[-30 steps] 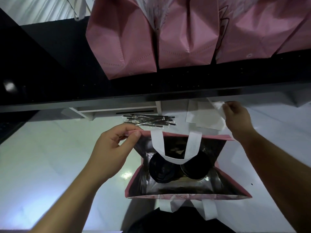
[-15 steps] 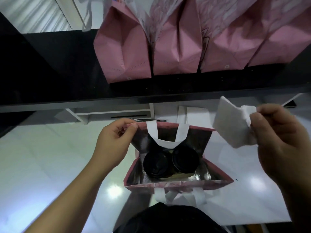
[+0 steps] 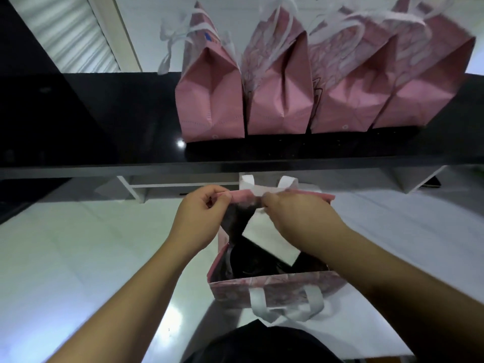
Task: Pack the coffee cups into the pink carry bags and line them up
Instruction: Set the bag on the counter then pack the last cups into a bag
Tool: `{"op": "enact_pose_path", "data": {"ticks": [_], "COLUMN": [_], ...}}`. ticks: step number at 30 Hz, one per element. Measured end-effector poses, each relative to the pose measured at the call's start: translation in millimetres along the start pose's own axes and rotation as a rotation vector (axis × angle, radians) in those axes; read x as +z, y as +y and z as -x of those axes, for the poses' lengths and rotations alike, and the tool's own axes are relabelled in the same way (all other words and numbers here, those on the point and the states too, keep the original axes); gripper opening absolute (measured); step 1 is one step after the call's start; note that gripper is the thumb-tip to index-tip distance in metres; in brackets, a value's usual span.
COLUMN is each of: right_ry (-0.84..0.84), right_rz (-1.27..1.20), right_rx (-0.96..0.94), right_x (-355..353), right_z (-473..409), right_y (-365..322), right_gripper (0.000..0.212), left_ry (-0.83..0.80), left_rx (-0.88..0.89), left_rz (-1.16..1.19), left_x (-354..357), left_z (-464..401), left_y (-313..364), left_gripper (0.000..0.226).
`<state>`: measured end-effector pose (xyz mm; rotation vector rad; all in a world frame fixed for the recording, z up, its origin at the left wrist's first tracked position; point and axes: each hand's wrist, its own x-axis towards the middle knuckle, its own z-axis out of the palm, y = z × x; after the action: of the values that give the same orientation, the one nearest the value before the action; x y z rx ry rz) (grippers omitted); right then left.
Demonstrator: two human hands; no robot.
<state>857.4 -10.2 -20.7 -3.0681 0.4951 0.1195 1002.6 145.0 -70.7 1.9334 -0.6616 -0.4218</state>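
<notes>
An open pink carry bag (image 3: 272, 286) with white handles stands on the white counter in front of me. My left hand (image 3: 201, 221) pinches its far rim at the left. My right hand (image 3: 296, 216) is over the bag's mouth, fingers curled on a white napkin (image 3: 267, 239) that slants down into the bag. The napkin and my right hand cover most of the dark inside, so the cups' black lids show only as dark shapes. Several closed pink bags (image 3: 212, 100) stand side by side on the black shelf behind.
The black shelf (image 3: 104, 142) runs across the view above the white counter (image 3: 78, 244), with its front edge just beyond the open bag. A white bracket (image 3: 133, 189) sits under the shelf at the left. My dark shirt shows at the bottom edge.
My right hand has moved left from beside the bag to over its mouth and carried the napkin inside. My left hand still holds the rim. The view has tilted up.
</notes>
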Motion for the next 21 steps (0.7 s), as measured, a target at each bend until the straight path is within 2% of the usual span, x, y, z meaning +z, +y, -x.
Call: {"op": "enact_pose_path", "data": {"ticks": [3, 5, 6, 9, 11, 13, 16, 18, 21], "right_ry": [0.223, 0.142, 0.032, -0.309, -0.433, -0.416, -0.415, -0.416, -0.329], "right_rz": [0.063, 0.059, 0.065, 0.037, -0.015, -0.048, -0.116, -0.173, -0.273], "right_rx": [-0.049, -0.124, -0.127, -0.076, -0.065, -0.084, -0.066, -0.045, -0.004], "right_x": [1, 12, 18, 41, 50, 56, 55, 49, 34], "right_z": [4, 12, 15, 13, 10, 11, 19, 24, 32], "right_y": [2, -3, -8, -18, -23, -24, -19, -17, -12], "right_gripper": [0.030, 0.039, 0.038, 0.025, 0.019, 0.016, 0.030, 0.030, 0.035], "left_ry": [0.007, 0.004, -0.002, -0.010, -0.015, -0.021, -0.035, -0.050, -0.076], "left_rx": [0.008, 0.019, 0.025, 0.044, 0.052, 0.053, 0.052, 0.052, 0.060], "left_rz": [-0.027, -0.032, -0.032, -0.021, -0.022, -0.036, -0.057, -0.060, -0.062], "left_x": [-2, -2, -1, 0, 0, 0, -1, -3, -6], "left_z": [0, 1, 1, 2, 2, 2, 3, 3, 5], "left_y": [0, 1, 1, 2, 1, 0, -2, -3, -3], "left_gripper": [0.017, 0.017, 0.018, 0.021, 0.022, 0.023, 0.021, 0.020, 0.019]}}
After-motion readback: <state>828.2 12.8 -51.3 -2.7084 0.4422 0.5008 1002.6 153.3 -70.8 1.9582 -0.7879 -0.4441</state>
